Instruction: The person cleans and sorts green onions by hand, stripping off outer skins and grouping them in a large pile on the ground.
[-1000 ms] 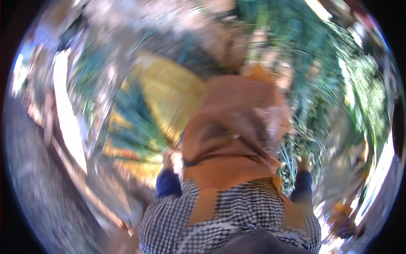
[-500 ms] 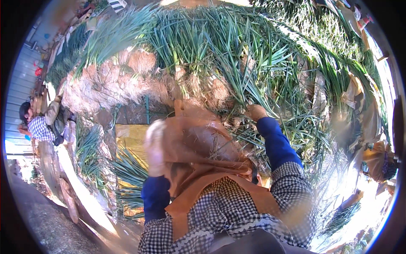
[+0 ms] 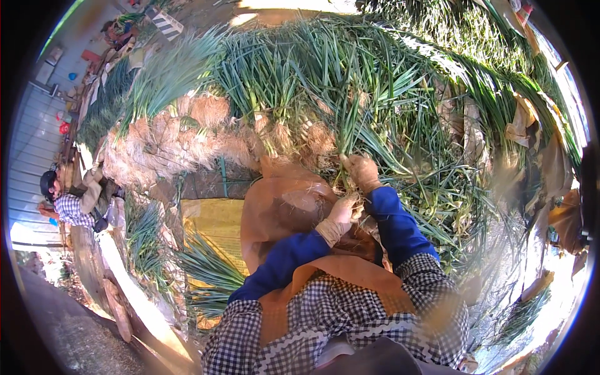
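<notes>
My right hand [image 3: 362,172], in a pale glove, is closed around a small bunch of green garlic [image 3: 345,134]. Its long leaves point away from me, while the pale root end hangs down toward my lap. Just below those roots, my gloved left hand [image 3: 344,211] has its fingers curled in; what lies between them is too small to make out. Both hands are over the brown apron [image 3: 253,215] on my lap, which carries loose root bits. Beyond it lies a row of green garlic with bushy, tan roots [image 3: 209,111] facing me.
Loose green garlic [image 3: 419,156] is heaped on the right. A yellow woven sheet [image 3: 212,219] lies left of my lap, with more green leaves [image 3: 212,269] on it. Another person [image 3: 75,200] works at the far left beside wooden beams [image 3: 115,306].
My left hand has swung from the apron's left side to just below my right hand. My right hand has drawn a green garlic bunch from the heap, toward the middle.
</notes>
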A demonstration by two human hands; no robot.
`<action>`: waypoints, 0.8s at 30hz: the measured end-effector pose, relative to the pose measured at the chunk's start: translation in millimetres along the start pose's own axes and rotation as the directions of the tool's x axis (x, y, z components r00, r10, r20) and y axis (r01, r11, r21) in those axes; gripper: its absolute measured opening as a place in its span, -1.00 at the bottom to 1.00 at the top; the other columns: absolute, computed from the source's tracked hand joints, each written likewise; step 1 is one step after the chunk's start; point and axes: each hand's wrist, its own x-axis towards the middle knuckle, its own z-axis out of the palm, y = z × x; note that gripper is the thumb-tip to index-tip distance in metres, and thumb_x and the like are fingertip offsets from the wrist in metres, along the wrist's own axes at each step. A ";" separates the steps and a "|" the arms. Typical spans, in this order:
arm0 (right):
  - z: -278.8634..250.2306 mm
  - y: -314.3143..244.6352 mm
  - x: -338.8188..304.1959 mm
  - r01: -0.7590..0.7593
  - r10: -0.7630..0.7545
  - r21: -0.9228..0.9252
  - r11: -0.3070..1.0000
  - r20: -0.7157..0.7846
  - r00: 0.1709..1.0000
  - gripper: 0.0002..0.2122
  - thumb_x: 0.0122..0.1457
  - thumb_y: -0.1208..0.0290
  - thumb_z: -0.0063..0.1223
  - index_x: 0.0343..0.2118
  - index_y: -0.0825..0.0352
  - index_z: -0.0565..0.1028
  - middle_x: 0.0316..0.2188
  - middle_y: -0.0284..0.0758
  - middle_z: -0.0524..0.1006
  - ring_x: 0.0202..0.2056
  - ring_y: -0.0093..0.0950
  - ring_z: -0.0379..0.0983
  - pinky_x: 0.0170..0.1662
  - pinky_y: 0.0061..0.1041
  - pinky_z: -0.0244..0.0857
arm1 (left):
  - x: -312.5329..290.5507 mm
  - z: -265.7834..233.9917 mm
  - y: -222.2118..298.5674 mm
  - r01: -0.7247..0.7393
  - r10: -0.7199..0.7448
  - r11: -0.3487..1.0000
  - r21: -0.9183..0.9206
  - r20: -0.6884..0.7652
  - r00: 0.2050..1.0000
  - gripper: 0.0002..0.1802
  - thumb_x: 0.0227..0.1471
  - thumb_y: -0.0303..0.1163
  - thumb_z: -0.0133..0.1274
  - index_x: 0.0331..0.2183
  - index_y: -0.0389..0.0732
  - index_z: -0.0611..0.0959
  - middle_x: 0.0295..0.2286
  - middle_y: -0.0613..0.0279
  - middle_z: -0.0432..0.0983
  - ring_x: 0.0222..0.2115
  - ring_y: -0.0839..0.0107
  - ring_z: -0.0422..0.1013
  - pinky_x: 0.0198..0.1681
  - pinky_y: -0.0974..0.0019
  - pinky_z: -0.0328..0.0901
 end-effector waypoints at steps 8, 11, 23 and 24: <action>-134.8 54.2 -76.9 -0.306 0.378 0.850 0.428 0.139 0.915 -0.65 0.14 0.18 -0.13 -0.73 0.22 0.34 -0.79 -0.52 0.30 -0.74 -0.70 0.19 -0.68 -0.71 0.04 | -8.0 -12.0 11.9 0.008 0.000 0.975 -0.224 0.033 0.999 -0.80 0.04 -0.28 -0.19 -0.32 -0.15 0.44 -0.69 0.37 0.25 -0.81 0.60 0.09 -0.80 0.55 -0.05; -130.7 129.2 -92.4 -0.171 0.253 -0.295 0.940 0.269 0.929 -0.76 0.12 0.22 -0.13 -0.48 0.23 0.52 -0.73 -0.41 0.42 -0.67 -0.52 0.38 -0.64 -0.66 0.19 | -7.4 0.7 9.8 0.016 -0.010 0.993 -0.118 0.058 0.998 -0.77 0.04 -0.26 -0.18 -0.29 -0.17 0.45 -0.67 0.36 0.27 -0.80 0.58 0.11 -0.79 0.54 -0.03; -59.1 69.3 -72.6 -0.143 0.072 0.125 0.982 0.450 0.890 -0.77 0.07 0.18 -0.12 -0.39 0.23 0.45 -0.41 -0.20 0.45 -0.41 -0.23 0.40 -0.38 -0.33 0.25 | -30.2 2.3 42.5 -0.041 0.047 0.998 -0.050 0.114 0.992 -0.83 0.02 -0.43 -0.19 -0.29 -0.14 0.45 -0.52 0.09 0.42 -0.63 0.44 0.35 -0.68 0.47 0.20; -67.4 94.3 -74.9 -0.055 0.092 -0.089 0.995 0.490 0.867 -0.76 0.06 0.17 -0.14 -0.46 0.22 0.47 -0.51 -0.22 0.48 -0.48 -0.25 0.42 -0.42 -0.33 0.28 | -36.0 2.3 57.4 -0.006 0.039 0.985 -0.173 0.190 0.981 -0.85 0.01 -0.45 -0.18 -0.32 -0.18 0.44 -0.53 0.10 0.42 -0.63 0.43 0.36 -0.66 0.47 0.25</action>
